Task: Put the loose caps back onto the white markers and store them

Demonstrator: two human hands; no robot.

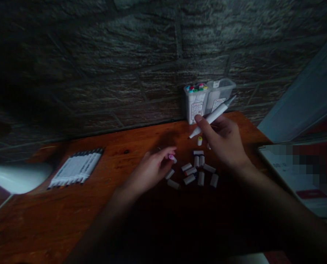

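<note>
Dim wooden desk (116, 150). Mid-frame, my left grip (152, 167) pinches a purple-ended cap (171, 157), my right grip (228, 139) an uncapped marker (215, 113). Likely cap-handling step; next calls for nib (189, 137) care.

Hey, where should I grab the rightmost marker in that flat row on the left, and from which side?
I'd pinch the rightmost marker around the middle of its barrel, coming from above and the right. It lies flat with no marker on its right, so that long side looks reachable; its left side sits close against the neighbouring markers, leaving little finger room.
</note>
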